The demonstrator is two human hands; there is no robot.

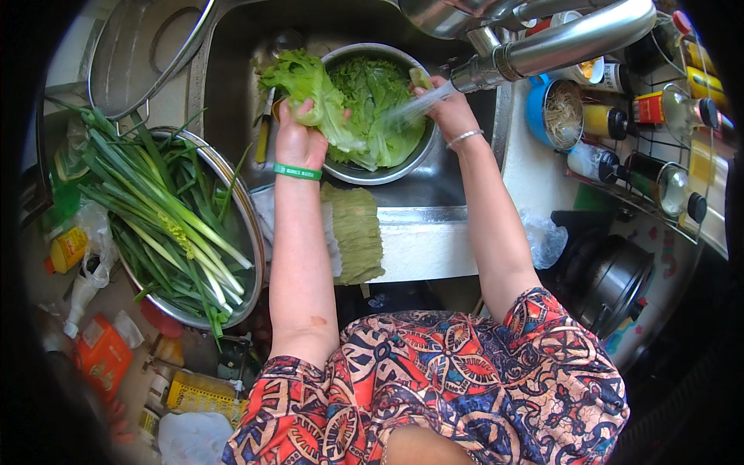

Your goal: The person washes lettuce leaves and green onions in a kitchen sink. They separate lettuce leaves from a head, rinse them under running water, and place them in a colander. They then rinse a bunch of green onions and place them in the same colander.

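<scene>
My left hand point(302, 133) holds a frilly lettuce leaf point(311, 96) over the left side of a round metal bowl point(427, 154). More lettuce leaves point(378, 99) fill the bowl, which sits in the stainless steel sink point(232, 70). At the bowl's right rim, my right hand point(450, 110) has a small pale-green piece point(421, 78) at its fingertips, perhaps a lettuce stem. Water point(418, 104) sprays from the faucet point(494, 70) past this hand onto the leaves. A knife with a yellow handle point(262, 139) lies left of the bowl, close to my left hand.
Green onions point(174, 203) heap over a large metal basin point(256, 261) at left, below a wire strainer point(145, 52). A green cloth point(353, 232) drapes over the sink's front edge. A bottle rack point(639, 145) and a blue pot point(537, 116) stand at right.
</scene>
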